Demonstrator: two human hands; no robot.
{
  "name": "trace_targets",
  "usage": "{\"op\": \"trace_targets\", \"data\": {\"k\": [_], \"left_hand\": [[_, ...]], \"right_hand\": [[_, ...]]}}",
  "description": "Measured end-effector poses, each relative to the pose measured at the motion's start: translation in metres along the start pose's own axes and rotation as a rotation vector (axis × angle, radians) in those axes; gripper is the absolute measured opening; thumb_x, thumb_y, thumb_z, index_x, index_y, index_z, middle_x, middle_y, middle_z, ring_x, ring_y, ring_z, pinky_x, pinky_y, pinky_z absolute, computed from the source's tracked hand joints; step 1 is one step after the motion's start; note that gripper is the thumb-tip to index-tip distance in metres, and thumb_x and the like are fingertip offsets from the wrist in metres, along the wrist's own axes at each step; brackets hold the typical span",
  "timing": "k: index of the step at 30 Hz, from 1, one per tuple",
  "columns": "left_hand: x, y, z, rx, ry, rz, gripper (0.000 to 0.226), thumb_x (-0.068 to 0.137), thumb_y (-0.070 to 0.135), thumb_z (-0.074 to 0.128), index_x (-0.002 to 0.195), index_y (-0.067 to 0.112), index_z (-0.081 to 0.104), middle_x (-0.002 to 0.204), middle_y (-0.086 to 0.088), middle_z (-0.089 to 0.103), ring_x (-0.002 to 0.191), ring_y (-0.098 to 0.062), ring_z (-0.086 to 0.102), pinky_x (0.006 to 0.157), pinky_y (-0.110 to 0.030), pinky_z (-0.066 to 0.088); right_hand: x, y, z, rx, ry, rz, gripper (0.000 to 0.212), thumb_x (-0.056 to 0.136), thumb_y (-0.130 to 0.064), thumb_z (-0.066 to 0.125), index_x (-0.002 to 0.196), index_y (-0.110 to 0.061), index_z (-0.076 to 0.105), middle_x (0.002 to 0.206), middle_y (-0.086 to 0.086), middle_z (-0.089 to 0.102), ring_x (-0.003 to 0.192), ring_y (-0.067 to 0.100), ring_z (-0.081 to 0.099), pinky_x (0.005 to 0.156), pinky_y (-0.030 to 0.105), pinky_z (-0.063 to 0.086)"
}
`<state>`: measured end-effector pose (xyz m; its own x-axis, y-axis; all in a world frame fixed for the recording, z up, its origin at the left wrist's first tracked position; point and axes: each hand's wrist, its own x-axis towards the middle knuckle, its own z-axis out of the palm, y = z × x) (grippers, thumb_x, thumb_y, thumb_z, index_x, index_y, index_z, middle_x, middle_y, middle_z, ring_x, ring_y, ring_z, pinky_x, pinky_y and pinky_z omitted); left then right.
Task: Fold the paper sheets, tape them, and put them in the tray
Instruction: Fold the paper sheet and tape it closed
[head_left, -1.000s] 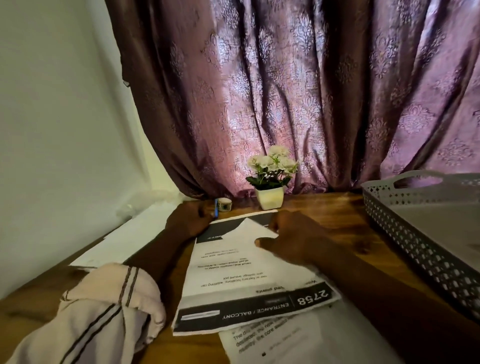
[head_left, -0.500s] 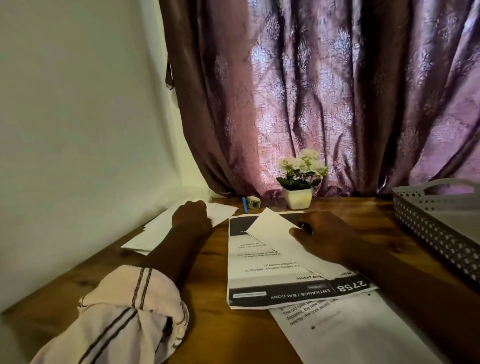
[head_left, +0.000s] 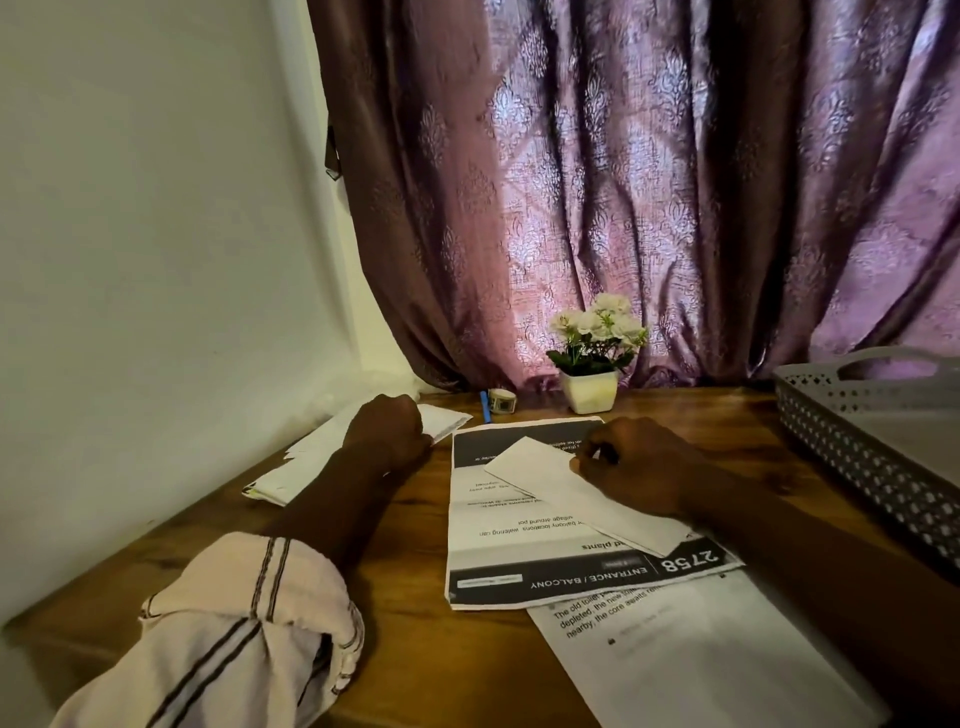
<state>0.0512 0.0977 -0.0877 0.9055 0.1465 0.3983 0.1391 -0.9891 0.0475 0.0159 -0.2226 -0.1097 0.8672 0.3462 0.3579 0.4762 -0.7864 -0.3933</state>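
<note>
A printed paper sheet with black bands lies flat on the wooden table in front of me. A folded white paper lies slantwise across it. My right hand pinches the far right edge of that folded paper. My left hand rests curled on the corner of a stack of white sheets at the left; whether it grips a sheet is hidden. A small tape roll sits at the back beside a blue stick. The grey perforated tray stands at the right.
A white pot of flowers stands at the back against the purple curtain. Another printed sheet lies at the near edge, partly under the banded one. A white wall bounds the table on the left.
The view has swung left. My left hand has drawn away from the tape roll onto the stack of sheets. My right hand has stayed on the folded paper.
</note>
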Motion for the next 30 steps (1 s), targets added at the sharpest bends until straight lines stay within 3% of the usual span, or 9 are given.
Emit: {"op": "trace_targets", "data": {"k": [3,6,10,14,16,20,23,27,30], "left_hand": [[-0.011,0.017,-0.008,0.07,0.127,0.028,0.046,0.094,0.055,0.059,0.096,0.01,0.072,0.095,-0.01,0.074,0.085,-0.027,0.067,0.077,-0.035,0.051],[-0.015,0.032,-0.031,0.022,0.481,0.144,0.03,0.099,0.036,0.061,0.099,0.009,0.072,0.094,-0.013,0.075,0.082,-0.032,0.071,0.072,-0.035,0.052],[-0.032,0.073,-0.041,-0.173,0.911,0.546,0.013,0.091,0.02,0.074,0.098,0.009,0.073,0.085,-0.012,0.072,0.072,-0.033,0.068,0.057,-0.039,0.06],[-0.059,0.123,-0.026,-0.242,0.753,0.955,0.023,0.096,0.028,0.06,0.106,0.012,0.074,0.094,-0.008,0.071,0.082,-0.027,0.066,0.064,-0.042,0.055],[-0.062,0.129,-0.02,-0.317,0.659,0.972,0.031,0.097,0.041,0.062,0.113,0.017,0.072,0.108,-0.004,0.071,0.096,-0.023,0.065,0.076,-0.042,0.053],[-0.057,0.12,-0.006,-0.544,0.527,0.572,0.065,0.088,0.067,0.056,0.142,0.029,0.051,0.146,0.001,0.05,0.135,-0.022,0.047,0.107,-0.049,0.041],[-0.049,0.113,0.002,-0.733,0.343,0.21,0.083,0.075,0.069,0.062,0.146,0.033,0.039,0.143,-0.001,0.052,0.131,-0.027,0.051,0.106,-0.051,0.043],[-0.038,0.098,-0.003,-1.207,0.029,0.055,0.074,0.07,0.035,0.09,0.133,0.027,0.052,0.115,-0.002,0.069,0.106,-0.022,0.067,0.096,-0.04,0.055],[-0.031,0.089,-0.008,-1.549,-0.142,-0.033,0.061,0.076,0.004,0.086,0.127,0.023,0.058,0.123,-0.013,0.067,0.102,-0.025,0.07,0.093,-0.041,0.058]], "right_hand": [[0.0,0.0,0.0,-0.019,0.03,-0.037,0.024,0.093,-0.051,0.063,0.092,-0.029,0.073,0.089,-0.012,0.067,0.084,0.008,0.062,0.075,0.036,0.056],[0.0,-0.001,0.0,0.031,0.121,-0.058,0.027,0.095,-0.053,0.062,0.086,-0.029,0.07,0.088,-0.007,0.068,0.083,0.014,0.063,0.067,0.03,0.048],[-0.01,-0.022,-0.017,0.844,0.06,0.033,0.045,0.086,-0.064,0.066,0.106,-0.024,0.073,0.102,0.007,0.078,0.093,0.024,0.074,0.072,0.034,0.052],[0.002,-0.025,-0.022,1.238,0.153,0.125,0.046,0.091,-0.043,0.072,0.127,-0.015,0.063,0.123,0.019,0.072,0.1,0.036,0.074,0.078,0.048,0.06],[0.005,-0.018,-0.021,1.401,0.296,0.23,0.034,0.098,-0.019,0.065,0.131,-0.019,0.06,0.126,0.021,0.07,0.104,0.037,0.072,0.078,0.051,0.059],[0.0,0.001,-0.026,1.614,0.34,0.371,0.044,0.098,-0.009,0.061,0.14,-0.019,0.054,0.13,0.018,0.069,0.116,0.038,0.068,0.087,0.058,0.058],[-0.007,0.004,-0.033,1.607,0.366,0.439,0.039,0.098,-0.017,0.063,0.136,-0.021,0.055,0.117,0.016,0.074,0.097,0.034,0.074,0.071,0.057,0.062],[-0.008,0.007,-0.036,1.55,0.457,0.502,0.036,0.1,-0.025,0.062,0.134,-0.023,0.053,0.115,0.014,0.072,0.09,0.036,0.073,0.053,0.056,0.059],[-0.006,0.017,-0.036,1.472,0.571,0.556,0.05,0.09,-0.034,0.07,0.136,-0.028,0.05,0.127,0.015,0.068,0.109,0.044,0.067,0.066,0.07,0.056]]}}
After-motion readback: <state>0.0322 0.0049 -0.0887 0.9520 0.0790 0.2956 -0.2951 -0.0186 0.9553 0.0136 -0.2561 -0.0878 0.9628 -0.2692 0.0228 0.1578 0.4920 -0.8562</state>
